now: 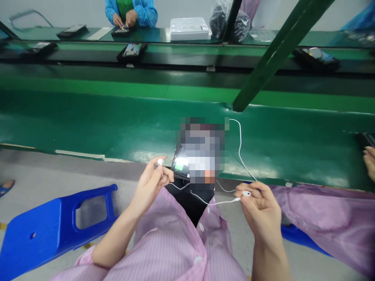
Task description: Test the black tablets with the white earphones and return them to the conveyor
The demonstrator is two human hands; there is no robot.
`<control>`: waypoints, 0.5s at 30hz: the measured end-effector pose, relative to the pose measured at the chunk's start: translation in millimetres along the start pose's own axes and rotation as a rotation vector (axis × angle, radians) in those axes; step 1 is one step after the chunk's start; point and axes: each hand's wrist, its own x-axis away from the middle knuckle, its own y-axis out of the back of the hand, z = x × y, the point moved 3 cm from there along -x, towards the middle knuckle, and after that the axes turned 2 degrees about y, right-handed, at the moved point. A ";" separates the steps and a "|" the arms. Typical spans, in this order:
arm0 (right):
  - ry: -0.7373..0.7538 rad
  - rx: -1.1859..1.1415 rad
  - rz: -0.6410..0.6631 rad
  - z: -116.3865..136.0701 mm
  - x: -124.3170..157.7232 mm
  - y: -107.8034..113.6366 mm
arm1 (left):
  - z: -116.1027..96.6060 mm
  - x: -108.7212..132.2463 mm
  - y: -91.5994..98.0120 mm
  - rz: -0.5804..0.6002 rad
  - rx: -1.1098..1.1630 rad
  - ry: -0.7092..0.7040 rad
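Note:
My left hand (155,177) pinches a white earbud (160,161) between thumb and fingers, left of the tablet. My right hand (258,199) grips a second white earbud (246,193) with its cord running out toward the left. The thin white cord (240,144) loops over the bench top and hangs in front of my lap. Between the hands, at the bench's near edge, lies a dark device with a lit screen (180,162), apparently a tablet. Blurred blocks cover most of it, so its details are hidden.
A slanted green post (272,58) rises from the green bench (131,121). Beyond it, dark units (131,52) sit along a line, and a co-worker in blue sleeves (146,13) handles one. Blue stools (38,230) stand at left and right. Another person's hand (369,162) is at the right edge.

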 end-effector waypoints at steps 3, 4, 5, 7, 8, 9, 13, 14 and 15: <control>0.046 -0.130 -0.070 3.7 -8.7 10.9 | -11.9 -2.9 11.5 -0.069 -0.024 -0.099; 0.069 -0.153 -0.101 5.5 -11.0 16.5 | -16.4 -4.0 16.2 -0.090 -0.023 -0.126; 0.092 -0.168 -0.138 7.3 -12.4 22.9 | -21.1 -4.8 21.1 -0.111 -0.018 -0.148; 0.134 -0.190 -0.227 11.0 -11.1 37.6 | -30.5 -5.6 30.0 -0.159 -0.007 -0.173; 0.154 -0.203 -0.279 13.0 -8.4 45.6 | -35.2 -5.3 33.6 -0.190 -0.002 -0.183; 0.178 -0.216 -0.336 15.5 -4.7 54.0 | -39.9 -4.4 36.4 -0.226 -0.002 -0.197; 0.243 -0.089 -0.476 38.5 -0.7 89.0 | -56.1 3.2 39.8 -0.362 -0.030 -0.306; 0.253 -0.021 -0.489 50.2 -7.6 98.7 | -59.3 5.1 39.5 -0.373 -0.048 -0.336; 0.265 0.044 -0.501 65.2 -18.6 109.2 | -61.8 6.3 39.0 -0.371 -0.060 -0.354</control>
